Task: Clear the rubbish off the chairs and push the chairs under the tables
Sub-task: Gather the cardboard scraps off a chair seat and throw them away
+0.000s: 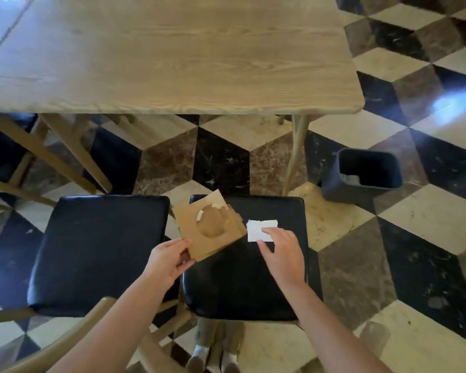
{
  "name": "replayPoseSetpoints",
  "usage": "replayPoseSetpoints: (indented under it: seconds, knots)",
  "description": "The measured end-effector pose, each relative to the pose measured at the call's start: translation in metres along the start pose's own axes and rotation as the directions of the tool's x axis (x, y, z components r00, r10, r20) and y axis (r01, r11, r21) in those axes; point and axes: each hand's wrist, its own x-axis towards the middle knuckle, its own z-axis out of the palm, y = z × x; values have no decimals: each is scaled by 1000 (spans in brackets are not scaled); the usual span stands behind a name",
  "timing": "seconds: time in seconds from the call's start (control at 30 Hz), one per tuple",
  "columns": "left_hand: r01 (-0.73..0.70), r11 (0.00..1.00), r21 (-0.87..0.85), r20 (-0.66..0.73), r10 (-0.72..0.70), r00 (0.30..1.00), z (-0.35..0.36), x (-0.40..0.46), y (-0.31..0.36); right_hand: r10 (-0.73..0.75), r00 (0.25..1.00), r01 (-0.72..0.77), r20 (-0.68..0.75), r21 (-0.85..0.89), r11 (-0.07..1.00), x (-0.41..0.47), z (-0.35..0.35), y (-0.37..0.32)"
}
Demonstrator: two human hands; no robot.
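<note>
Left hand (pixel 170 258) pinching brown cardboard (pixel 210 228); right hand (pixel 279 249) fingertips on white paper (pixel 260 229), uncurled.

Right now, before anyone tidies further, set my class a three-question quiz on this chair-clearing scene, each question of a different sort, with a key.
1. True or false: the left hand holds the torn brown cardboard.
2. Multiple choice: the white paper scrap lies on A) the wooden table, B) the right-hand chair seat, C) the floor.
3. Fill in: the dark waste bin stands on the floor, to the ____ of the chairs.

Key
1. True: it pinches the cardboard's near corner.
2. B: the right hand has its fingertips on the scrap there.
3. Right, beside the table leg.
</note>
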Motion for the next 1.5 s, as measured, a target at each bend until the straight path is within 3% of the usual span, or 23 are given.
replayPoseSetpoints:
  seconds: [0.1,0.23,0.5,0.77,1.0,1.23,1.5]
  knots:
    - [31,999,-15,-29,-31,999,-3,23,-11,163,985,-156,58,-118,981,27,29,39]
    - [62,997,-45,-59,-64,996,-4,57,-32,257,955,-221,150,-220,950,54,87,71]
    - [77,997,-34,-47,-78,996,-15,110,-65,347,925,-291,157,-296,910,88,177,115]
    - [98,995,-33,-32,-99,995,-16,122,-67,279,952,-231,127,-302,925,87,197,121]
    - [84,996,5,-2,-84,997,1,93,-50,190,978,-153,87,-316,936,79,143,80]
    - [29,996,87,105,-38,994,11,23,-10,56,992,-81,-115,-222,972,37,22,4]
    - [-130,942,309,322,25,946,25,-56,3,189,909,-256,-371,-140,957,-50,-86,-40]
